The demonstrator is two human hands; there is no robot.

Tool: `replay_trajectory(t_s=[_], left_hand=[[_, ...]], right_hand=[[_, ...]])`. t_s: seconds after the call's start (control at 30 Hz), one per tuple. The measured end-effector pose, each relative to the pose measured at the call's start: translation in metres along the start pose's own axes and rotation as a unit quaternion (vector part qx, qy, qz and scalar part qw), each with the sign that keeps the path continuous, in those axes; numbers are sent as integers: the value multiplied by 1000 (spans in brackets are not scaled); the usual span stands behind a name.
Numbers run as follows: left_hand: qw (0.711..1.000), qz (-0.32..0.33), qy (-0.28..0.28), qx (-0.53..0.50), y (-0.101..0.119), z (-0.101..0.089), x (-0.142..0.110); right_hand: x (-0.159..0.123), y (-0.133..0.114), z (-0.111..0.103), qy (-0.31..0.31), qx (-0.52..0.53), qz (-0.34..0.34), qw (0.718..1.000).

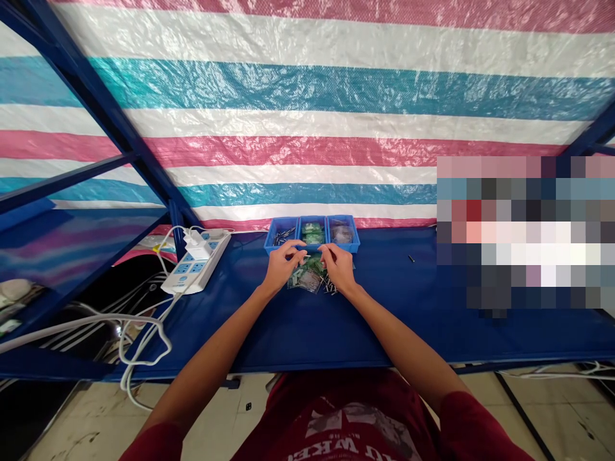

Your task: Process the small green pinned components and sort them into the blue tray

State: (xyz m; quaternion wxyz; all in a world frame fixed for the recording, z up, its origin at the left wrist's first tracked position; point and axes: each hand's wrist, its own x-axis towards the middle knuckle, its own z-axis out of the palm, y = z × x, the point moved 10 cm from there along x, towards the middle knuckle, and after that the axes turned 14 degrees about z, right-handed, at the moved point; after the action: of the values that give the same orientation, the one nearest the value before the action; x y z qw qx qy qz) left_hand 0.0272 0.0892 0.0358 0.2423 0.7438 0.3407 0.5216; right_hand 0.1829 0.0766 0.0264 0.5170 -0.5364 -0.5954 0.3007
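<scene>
Here you are with your left hand [284, 269] and right hand [340, 267] drawn together, fingertips almost meeting just in front of the middle bin. Your palms hang right over a small heap of clear bags [307, 279] with green contents, lying on the blue table [432, 320]; whether your fingers are pinching anything, you can't tell from this view. Tucked against the heap on your right side sit some loose dark pins [329, 288]. Straight ahead, three blue bins stand side by side, touching: the left bin [282, 232] holds dark pins, the middle bin [312, 232] green packets, and the right bin [342, 234] clear bags. Off to your left, a white power strip [195, 262] lies at an angle with a white charger [198, 244] plugged in, its white cable [144, 336] looping over the table edge. A small dark piece [411, 258] sits alone well to your right, near a pixelated patch [521, 234]. Behind it all hangs a striped tarp [307, 115], held by a blue steel frame [96, 96].
</scene>
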Motion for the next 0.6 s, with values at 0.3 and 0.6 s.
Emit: replay_trajectory(t_s=[0.3, 0.6], left_hand=[[993, -51, 10, -104, -10, 7, -3], [994, -27, 24, -99, -7, 1, 0]], right_hand=[[-7, -10, 19, -64, -13, -86, 994], [-5, -10, 12, -47, -20, -58, 997]])
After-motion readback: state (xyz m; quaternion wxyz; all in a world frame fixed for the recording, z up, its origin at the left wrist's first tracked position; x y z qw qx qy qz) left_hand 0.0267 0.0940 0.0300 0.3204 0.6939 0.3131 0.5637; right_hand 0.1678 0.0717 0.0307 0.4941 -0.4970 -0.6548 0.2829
